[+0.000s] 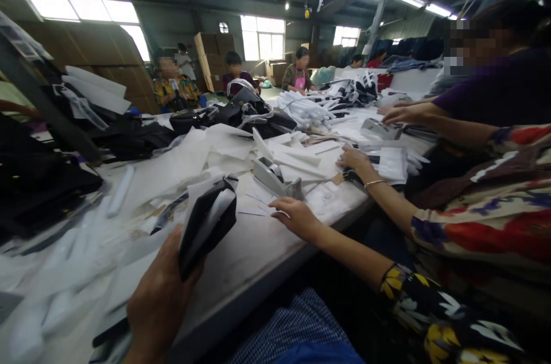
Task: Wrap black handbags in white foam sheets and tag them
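My left hand [161,292] is wrapped round a small black pouch-like case [210,223], held upright above the near table edge. White padding or paper shows in the case's opening and along its back. My right hand [299,219] reaches over the table from a black floral sleeve, its thumb and finger close together. Thin dark lines, like strips or cords [253,214], lie at those fingertips; whether they are pinched is hard to see. Just beyond stands a grey tape dispenser [275,177]. White paper sheets [297,160] spread behind it.
To my right a co-worker's hand [357,160] with a bracelet rests on black and white pieces; another person's hands work farther along. Black bags [241,108] and white wrapped strips [305,108] heap the table. A slanted metal post [47,88] stands left. More people sit across.
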Motion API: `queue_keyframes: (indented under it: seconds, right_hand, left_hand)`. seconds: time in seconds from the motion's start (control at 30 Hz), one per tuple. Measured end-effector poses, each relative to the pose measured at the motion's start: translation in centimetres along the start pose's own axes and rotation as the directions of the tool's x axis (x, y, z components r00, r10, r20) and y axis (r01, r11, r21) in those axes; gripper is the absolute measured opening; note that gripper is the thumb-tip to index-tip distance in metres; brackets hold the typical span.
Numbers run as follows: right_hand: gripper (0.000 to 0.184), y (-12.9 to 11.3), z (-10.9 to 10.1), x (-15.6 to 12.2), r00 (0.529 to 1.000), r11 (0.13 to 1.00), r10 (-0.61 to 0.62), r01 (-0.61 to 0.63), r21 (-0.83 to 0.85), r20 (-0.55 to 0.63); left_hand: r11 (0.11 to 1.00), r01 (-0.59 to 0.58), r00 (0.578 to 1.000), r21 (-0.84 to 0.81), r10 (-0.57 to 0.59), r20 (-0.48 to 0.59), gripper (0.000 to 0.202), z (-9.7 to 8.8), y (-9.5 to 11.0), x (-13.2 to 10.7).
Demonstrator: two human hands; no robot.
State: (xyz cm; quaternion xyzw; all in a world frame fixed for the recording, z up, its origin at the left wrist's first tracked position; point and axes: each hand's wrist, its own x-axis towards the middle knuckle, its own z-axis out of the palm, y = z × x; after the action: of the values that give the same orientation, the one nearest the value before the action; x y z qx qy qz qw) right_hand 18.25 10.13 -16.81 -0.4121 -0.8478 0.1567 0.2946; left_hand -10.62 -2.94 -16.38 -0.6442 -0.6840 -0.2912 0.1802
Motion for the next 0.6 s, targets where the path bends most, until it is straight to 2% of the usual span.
queue_keyframes:
  seconds: [0.07, 0.17, 0.27, 0.37, 0.47, 0.6]
  right_hand:
    - [0.034, 1.9, 0.1, 0.4, 0.998, 0.998, -0.02, 0.024, -0.061, 0.061]
    - [0.043, 3.0, 1.0, 1.3, 0.989, 0.986, -0.037, 0.059, -0.153, 0.144]
    - [0.03, 2.7, 2.0, 2.4, 0.983, 0.973, -0.002, 0.044, -0.225, 0.182]
    - [0.014, 2.1, 2.0, 3.8, 0.979, 0.97, 0.033, 0.016, -0.241, 0.199]
    - [0.019, 1.3, 1.5, 5.3, 0.986, 0.983, 0.02, 0.012, -0.185, 0.167]
    - [0.022, -0.6, 2.0, 7.0, 0.993, 0.999, -0.025, 0.028, -0.021, 0.118]
  left_hand:
    - [0.993, 0.057, 0.998, 0.101, -0.055, -0.023, 0.066, -0.2, 0.0, 0.1]
    - [0.979, 0.123, 0.992, 0.161, -0.118, -0.039, 0.069, -0.3, -0.1, 0.3]
    - [0.972, 0.147, 0.989, 0.183, -0.144, -0.033, 0.072, -0.5, -0.3, 0.3]
    - [0.975, 0.146, 0.989, 0.165, -0.141, -0.047, 0.073, -0.4, -0.6, 0.1]
    - [0.993, 0.069, 0.992, 0.091, -0.059, -0.115, 0.072, 0.0, -0.7, -0.2]
    - [0.992, -0.123, 0.982, 0.016, 0.125, -0.142, 0.073, 0.8, -0.3, -0.7]
